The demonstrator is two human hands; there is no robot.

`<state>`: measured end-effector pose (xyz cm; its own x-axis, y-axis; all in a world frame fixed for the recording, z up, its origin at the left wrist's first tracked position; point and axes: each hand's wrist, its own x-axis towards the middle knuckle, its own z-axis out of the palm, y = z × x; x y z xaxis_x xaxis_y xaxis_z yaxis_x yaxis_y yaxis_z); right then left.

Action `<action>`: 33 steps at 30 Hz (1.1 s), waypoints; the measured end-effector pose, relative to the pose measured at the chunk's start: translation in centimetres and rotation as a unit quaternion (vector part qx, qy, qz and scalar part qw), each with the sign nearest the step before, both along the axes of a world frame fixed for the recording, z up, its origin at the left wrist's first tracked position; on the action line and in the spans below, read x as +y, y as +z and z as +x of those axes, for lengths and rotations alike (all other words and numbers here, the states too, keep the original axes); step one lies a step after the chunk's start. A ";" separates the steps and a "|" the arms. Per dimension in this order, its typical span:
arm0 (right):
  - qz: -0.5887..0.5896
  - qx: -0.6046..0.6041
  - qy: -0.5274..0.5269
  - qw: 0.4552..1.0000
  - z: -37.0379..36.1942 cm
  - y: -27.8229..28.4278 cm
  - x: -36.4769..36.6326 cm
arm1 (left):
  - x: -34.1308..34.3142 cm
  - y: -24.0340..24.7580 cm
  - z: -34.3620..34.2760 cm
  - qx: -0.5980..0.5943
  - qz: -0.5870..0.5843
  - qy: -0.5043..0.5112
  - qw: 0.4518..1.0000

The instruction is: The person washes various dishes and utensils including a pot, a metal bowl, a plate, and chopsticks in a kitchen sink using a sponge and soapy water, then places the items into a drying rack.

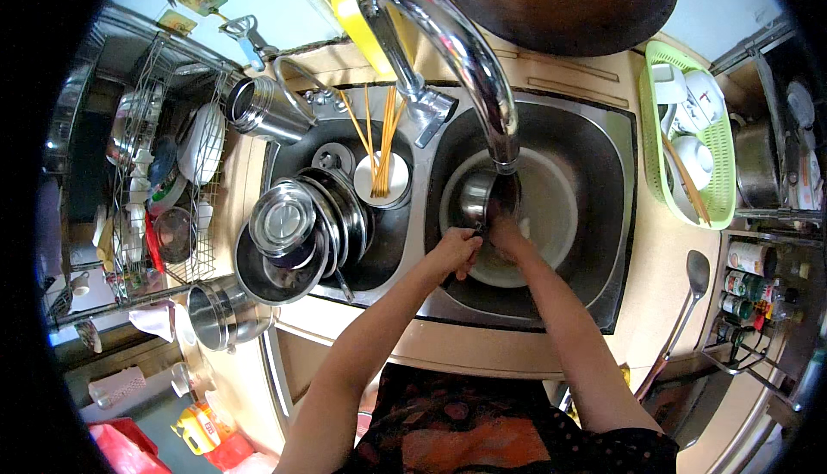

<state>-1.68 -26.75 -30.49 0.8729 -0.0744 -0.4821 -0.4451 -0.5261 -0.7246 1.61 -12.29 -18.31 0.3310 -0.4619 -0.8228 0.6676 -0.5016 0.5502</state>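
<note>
Under the tap (506, 165) in the right sink basin, a round steel vessel (475, 195) is tipped so its dark opening faces right. My left hand (457, 252) is closed at its near edge; whether it grips a handle or the rim does not show. My right hand (508, 237) reaches into the opening, and its fingers are hidden inside. Below the vessel sits a wide pale basin (562, 224) with cloudy water. In the left sink basin, stacked steel pans and lids (284, 215) lean beside a white cup (392, 185) holding several wooden chopsticks (382, 142).
A green basket (722, 183) of bowls stands on the right counter, near a long-handled spatula (696, 276). A large dark round board or lid (560, 0) leans behind the sink. A yellow pump bottle (353, 21) stands behind the tap. At left is a wire dish rack (207, 215).
</note>
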 end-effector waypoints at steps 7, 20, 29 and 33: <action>0.610 -0.129 -0.339 0.704 2.1 0.4 0.0 | 0.7 -0.1 -0.6 0.025 -0.007 -0.003 1.000; 0.461 0.138 -0.271 0.833 -3.2 1.7 -1.3 | 0.6 -2.5 -2.0 -0.237 0.015 -0.093 0.967; -0.125 -0.151 0.026 0.980 -1.1 0.7 -5.4 | 0.6 3.0 -4.3 -0.385 0.160 -0.197 0.887; -0.332 -0.265 0.142 0.894 -2.7 -0.3 -2.8 | 1.7 5.4 -5.3 -0.426 0.145 -0.186 0.873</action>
